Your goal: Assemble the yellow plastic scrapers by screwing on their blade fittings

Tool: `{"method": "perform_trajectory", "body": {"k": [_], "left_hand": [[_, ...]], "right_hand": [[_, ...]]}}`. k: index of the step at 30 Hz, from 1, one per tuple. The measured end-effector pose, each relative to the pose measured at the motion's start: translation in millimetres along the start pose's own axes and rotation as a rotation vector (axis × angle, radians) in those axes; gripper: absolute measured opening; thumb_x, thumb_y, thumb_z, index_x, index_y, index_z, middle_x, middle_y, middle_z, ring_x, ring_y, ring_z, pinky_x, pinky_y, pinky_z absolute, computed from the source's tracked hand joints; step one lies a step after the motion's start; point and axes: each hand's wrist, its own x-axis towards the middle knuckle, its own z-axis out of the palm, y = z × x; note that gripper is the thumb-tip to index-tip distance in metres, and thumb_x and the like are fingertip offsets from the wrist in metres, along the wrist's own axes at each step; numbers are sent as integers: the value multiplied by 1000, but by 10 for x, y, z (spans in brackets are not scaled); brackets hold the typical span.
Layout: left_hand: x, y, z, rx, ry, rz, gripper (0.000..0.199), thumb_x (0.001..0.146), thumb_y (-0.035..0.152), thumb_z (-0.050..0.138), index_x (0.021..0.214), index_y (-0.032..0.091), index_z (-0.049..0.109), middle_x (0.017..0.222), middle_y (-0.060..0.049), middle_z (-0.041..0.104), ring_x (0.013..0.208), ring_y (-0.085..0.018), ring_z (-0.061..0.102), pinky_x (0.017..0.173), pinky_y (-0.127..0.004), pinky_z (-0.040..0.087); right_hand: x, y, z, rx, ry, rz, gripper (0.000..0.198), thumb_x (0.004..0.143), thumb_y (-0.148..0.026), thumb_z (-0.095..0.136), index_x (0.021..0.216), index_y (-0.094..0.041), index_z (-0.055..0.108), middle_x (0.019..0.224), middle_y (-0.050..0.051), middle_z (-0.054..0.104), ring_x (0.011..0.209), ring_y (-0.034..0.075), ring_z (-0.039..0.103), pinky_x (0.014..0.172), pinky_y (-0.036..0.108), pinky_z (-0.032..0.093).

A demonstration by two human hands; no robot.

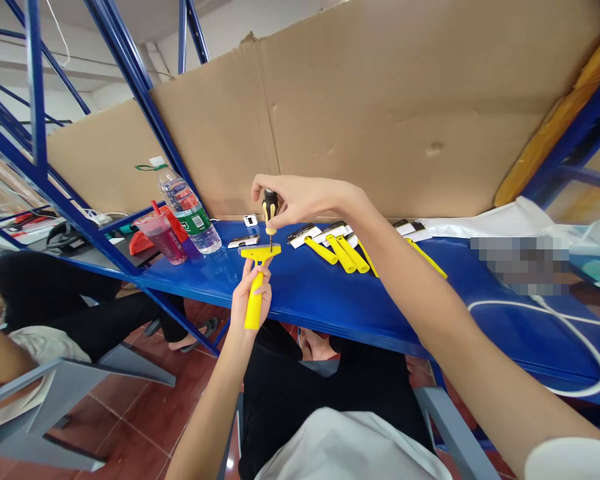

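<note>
My left hand (251,297) is wrapped round the handle of a yellow scraper (255,303), its wide head turned up. From above, my right hand (293,200) grips a short screwdriver (269,208) with a black and cream handle. The screwdriver points straight down, its tip at the right part of the scraper's head; whether it sits in a screw is too small to tell. Just behind the scraper, a flat blade piece (244,241) lies on the blue table (300,313). Several yellow scraper handles (347,253) rest to the right, beside black and white blade packs (304,235).
A water bottle (193,213) and a cup of red drink (164,239) stand at the left. Cardboard (380,113) walls off the back. A white cable (597,367) loops at the right. Left of me, another person (70,320) sits in a grey chair (80,407).
</note>
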Motion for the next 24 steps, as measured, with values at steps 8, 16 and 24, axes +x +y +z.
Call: {"method": "perform_trajectory", "body": {"k": [8, 16, 24], "left_hand": [[11, 1, 2, 41, 12, -3, 56, 116, 3, 38, 158, 33, 60, 163, -14, 61, 86, -1, 75, 50, -3, 44], [14, 4, -4, 28, 9, -4, 56, 115, 3, 40, 159, 31, 60, 161, -15, 62, 86, -2, 75, 50, -3, 44], [5, 1, 6, 29, 12, -1, 59, 113, 1, 42, 161, 32, 57, 164, -16, 61, 86, -2, 75, 52, -4, 46]], "right_hand": [[13, -14, -32, -60, 20, -6, 45, 85, -24, 83, 125, -25, 62, 107, 2, 67, 94, 22, 56, 77, 34, 40], [24, -12, -68, -29, -52, -16, 28, 87, -26, 86, 109, -20, 70, 109, 5, 71, 95, 21, 59, 79, 34, 42], [-3, -4, -30, -17, -44, -18, 34, 85, -22, 85, 117, -21, 72, 114, 6, 73, 93, 20, 60, 75, 34, 42]]}}
